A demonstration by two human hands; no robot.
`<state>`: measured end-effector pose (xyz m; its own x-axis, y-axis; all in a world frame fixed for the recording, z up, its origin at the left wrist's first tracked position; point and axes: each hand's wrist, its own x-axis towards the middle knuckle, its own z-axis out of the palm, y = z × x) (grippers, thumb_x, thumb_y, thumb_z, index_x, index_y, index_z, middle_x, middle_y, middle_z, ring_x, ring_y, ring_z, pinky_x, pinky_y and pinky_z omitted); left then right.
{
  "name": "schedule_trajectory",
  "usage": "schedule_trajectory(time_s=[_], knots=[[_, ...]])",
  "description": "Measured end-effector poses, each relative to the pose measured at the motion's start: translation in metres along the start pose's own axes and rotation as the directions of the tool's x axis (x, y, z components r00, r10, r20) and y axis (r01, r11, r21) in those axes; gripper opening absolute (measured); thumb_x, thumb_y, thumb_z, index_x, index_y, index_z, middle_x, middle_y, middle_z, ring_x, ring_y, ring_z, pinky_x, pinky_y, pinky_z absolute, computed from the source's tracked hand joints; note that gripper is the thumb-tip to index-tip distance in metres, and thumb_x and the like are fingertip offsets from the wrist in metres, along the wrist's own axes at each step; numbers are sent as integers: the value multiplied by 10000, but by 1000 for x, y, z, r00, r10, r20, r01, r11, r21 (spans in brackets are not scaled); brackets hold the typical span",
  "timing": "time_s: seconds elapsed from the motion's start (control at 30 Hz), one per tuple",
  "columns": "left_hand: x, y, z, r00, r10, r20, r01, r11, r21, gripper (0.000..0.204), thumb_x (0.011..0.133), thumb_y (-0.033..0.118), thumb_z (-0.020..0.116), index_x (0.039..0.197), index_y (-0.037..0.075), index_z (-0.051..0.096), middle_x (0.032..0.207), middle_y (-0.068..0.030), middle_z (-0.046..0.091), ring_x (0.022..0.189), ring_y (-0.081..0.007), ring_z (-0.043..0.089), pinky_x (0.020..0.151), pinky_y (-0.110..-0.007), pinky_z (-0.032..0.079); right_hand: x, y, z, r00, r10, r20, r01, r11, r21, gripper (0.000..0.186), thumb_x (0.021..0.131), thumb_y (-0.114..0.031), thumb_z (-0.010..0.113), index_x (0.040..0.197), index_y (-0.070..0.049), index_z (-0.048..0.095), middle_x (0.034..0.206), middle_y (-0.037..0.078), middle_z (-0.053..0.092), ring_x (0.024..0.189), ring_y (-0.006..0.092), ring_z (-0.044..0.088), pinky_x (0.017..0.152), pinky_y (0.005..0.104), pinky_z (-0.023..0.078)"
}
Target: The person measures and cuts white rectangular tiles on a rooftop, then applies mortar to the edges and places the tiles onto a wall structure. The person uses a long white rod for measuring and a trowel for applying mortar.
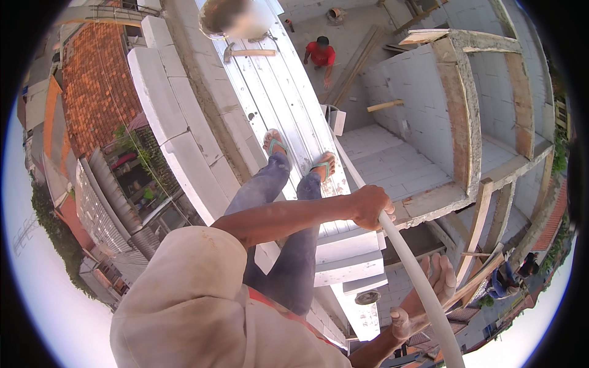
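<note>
Bright daylight: left of the ridged metal walkway (285,104) stands a white block wall (161,92), farther left an orange tiled roof (101,80); right of the walkway rise grey block walls (405,80) and concrete columns (455,110)

Pale pole (419,282): lower end cut off by bottom edge; a stretch hidden inside left hand (371,207). Right hand (414,308): partly hidden behind pole. Rounded object (215,18): cropped above, partly blurred. Distant person (505,283): too small for detail.

A pale pole (406,257) obstructs the right hand (415,305).
</note>
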<state>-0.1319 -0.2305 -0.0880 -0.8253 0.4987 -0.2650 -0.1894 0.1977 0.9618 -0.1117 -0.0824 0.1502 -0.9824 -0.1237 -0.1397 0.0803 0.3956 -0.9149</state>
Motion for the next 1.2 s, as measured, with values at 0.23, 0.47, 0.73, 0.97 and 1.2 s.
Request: schedule_trajectory(time_s=[0.23,0.47,0.73,0.97,1.2], knots=[[21,-126,-25,993,-86,80,79,993,83,477,996,321,689,637,53,526,591,-133,517,571,-332,581,616,-469,431,33,1,43,989,-68,133,0,889,458,509,960,-498,780,723,-166,475,631,2,498,638,163,479,798,408,457],[23,-202,-46,930,-362,-59,366,928,73,208,951,277,763,949,99,655,972,-87,697,1010,-312,699,909,-498,508,68,101,143,980,-72,187,10,949,316,456,1015,-124,664,655,-117,385,608,-2,386,615,142,354,707,386,430],[-83,-201,-30,750,-183,-635,153,983,-104,458,944,137,739,1363,50,575,1341,-154,635,1259,-319,631,1054,-448,506,118,299,240,994,64,92,-79,982,170,502,998,-85,751,650,-114,389,653,-44,403,635,79,335,579,312,290],[-179,-247,-23,644,-460,-611,386,885,-260,317,957,102,720,1256,21,650,1181,-163,712,1130,-329,699,1007,-421,537,160,443,310,982,64,179,-50,995,-84,509,1008,-133,767,664,-108,393,650,-45,394,632,70,343,560,293,287],[-178,-260,-63,690,-432,-581,502,864,-47,322,952,100,732,1257,51,642,1202,-181,704,1128,-402,681,996,-460,537,196,525,355,981,88,170,-87,996,-13,469,1012,-156,749,671,-80,437,659,-35,445,636,76,367,578,297,316]])
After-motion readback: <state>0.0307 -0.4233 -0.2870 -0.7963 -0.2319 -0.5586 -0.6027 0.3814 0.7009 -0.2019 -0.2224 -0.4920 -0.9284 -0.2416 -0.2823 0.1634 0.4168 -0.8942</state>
